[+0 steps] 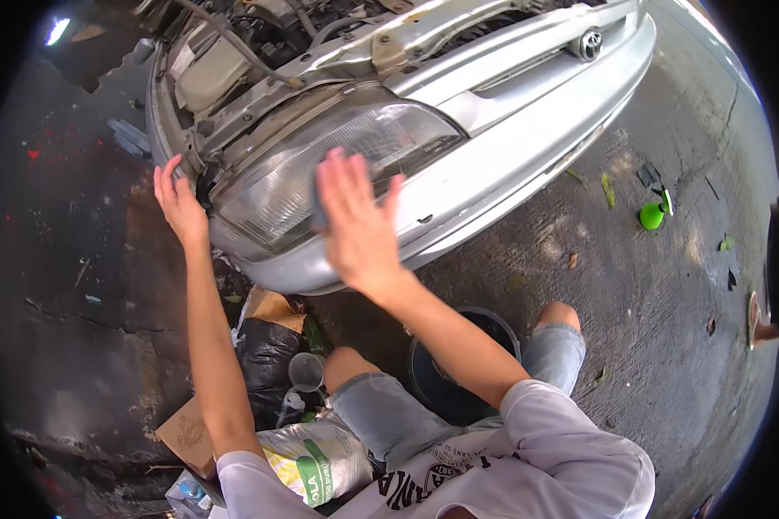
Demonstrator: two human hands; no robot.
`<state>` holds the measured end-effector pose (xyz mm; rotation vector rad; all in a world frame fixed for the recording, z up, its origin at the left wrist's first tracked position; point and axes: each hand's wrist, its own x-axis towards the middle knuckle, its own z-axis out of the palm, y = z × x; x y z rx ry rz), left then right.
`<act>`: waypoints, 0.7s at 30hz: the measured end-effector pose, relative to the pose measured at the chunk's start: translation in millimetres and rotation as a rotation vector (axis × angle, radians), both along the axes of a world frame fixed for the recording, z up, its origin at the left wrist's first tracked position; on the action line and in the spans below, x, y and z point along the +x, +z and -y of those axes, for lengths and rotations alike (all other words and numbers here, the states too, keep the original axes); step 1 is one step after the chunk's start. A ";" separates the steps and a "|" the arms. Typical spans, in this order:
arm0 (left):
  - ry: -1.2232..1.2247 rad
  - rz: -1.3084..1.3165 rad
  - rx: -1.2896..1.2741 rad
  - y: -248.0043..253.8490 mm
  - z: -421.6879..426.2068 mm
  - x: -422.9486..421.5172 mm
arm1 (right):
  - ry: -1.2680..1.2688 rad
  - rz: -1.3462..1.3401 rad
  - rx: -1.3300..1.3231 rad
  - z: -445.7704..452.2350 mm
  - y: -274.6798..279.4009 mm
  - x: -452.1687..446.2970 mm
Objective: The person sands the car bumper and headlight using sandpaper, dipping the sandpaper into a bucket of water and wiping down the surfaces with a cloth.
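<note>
At the upper centre of the frame, the headlight [286, 177] lies partly behind the right hand [359, 229], fingers extended, any grip indeterminable, the left hand [181, 205] unclenched nearby; slipping off this curved surface could scuff the bumper [467, 195].

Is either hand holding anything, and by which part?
The right hand may press something dark against the headlight; blur hides which part. The left hand holds nothing visible.

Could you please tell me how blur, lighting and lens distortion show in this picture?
In the head view, the right hand is smeared, likely by motion, while the left hand looks fairly crisp; also in the head view, bright light whitens the silver bumper; the head view bows like a wide lens, with black corners.
</note>
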<state>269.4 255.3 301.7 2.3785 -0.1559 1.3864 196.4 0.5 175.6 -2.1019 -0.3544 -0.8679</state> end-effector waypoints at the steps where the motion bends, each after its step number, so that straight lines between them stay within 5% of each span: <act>1: 0.025 -0.001 -0.032 0.7 7.3 -1.8 | -0.062 0.031 0.061 17.6 2.5 5.8; 3: 0.015 0.022 -0.060 -0.5 9.7 -2.0 | -0.081 0.076 0.329 -18.2 9.6 6.3; 5: 0.047 0.014 -0.024 0.4 6.9 -1.8 | 0.037 0.057 -0.096 -61.7 22.5 -4.0; 7: 0.039 0.011 -0.024 -0.4 0.7 -4.2 | 0.426 0.281 -0.155 -90.6 15.0 -12.3; 13: 0.090 0.050 -0.057 -2.1 13.6 -1.8 | 0.011 0.172 -0.290 29.9 7.1 8.1; 15: 0.080 0.056 -0.060 -4.4 12.8 -3.4 | 0.035 0.184 0.035 -16.3 10.2 4.6; 19: 0.038 0.063 -0.050 -3.1 9.0 -6.3 | 0.364 0.351 -0.365 -66.5 35.2 2.2; 21: 0.036 0.032 -0.077 -1.9 9.2 -4.4 | 0.265 0.325 -0.381 -18.7 45.5 10.2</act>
